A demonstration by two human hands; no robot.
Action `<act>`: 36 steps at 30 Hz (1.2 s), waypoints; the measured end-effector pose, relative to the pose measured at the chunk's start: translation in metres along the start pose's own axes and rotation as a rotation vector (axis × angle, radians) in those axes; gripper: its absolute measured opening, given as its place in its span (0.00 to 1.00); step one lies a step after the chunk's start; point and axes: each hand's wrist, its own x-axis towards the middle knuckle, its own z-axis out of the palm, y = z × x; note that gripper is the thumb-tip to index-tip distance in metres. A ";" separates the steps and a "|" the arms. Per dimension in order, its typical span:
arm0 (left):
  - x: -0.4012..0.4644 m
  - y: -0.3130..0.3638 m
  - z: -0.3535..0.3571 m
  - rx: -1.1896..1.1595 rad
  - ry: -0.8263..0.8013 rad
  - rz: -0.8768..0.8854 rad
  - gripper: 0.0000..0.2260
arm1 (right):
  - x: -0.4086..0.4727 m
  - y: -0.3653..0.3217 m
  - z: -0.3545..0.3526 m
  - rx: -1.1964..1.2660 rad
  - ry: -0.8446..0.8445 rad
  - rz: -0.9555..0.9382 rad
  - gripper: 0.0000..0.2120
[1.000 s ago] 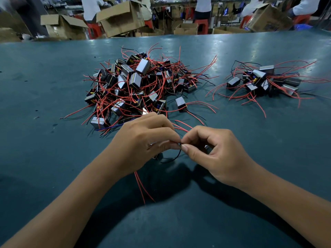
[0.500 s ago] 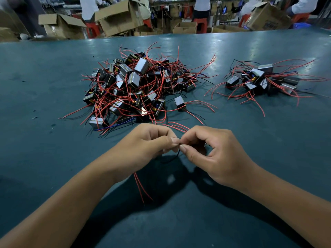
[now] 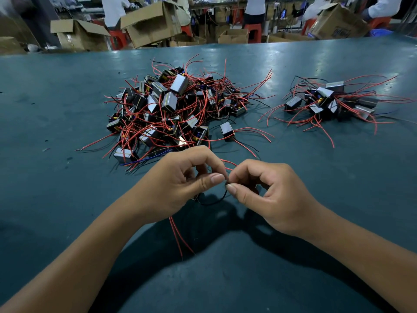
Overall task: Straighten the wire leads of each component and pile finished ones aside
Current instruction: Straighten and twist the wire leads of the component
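Near the table's front edge, the left hand and right hand meet, each pinching a thin black lead between thumb and forefinger; the component itself is hidden under the left hand, red leads trailing below. Beyond the hands sits the big pile; well right of it, a small pile, probably finished. Most work seemingly remains.

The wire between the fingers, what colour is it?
Black: the wire loops below both hands' pinching fingertips, seen in the head view.
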 end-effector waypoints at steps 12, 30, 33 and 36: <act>0.003 0.000 0.012 0.153 0.205 0.085 0.03 | 0.000 0.001 -0.001 0.043 0.014 0.034 0.03; 0.001 0.002 0.001 0.470 0.127 0.311 0.08 | 0.000 -0.002 -0.002 -0.011 -0.001 -0.005 0.03; 0.000 0.004 0.004 0.431 0.112 0.262 0.09 | 0.000 -0.002 -0.001 -0.056 0.018 -0.031 0.02; 0.000 0.007 0.007 0.327 0.072 0.175 0.07 | -0.001 -0.002 0.000 -0.077 0.048 -0.051 0.02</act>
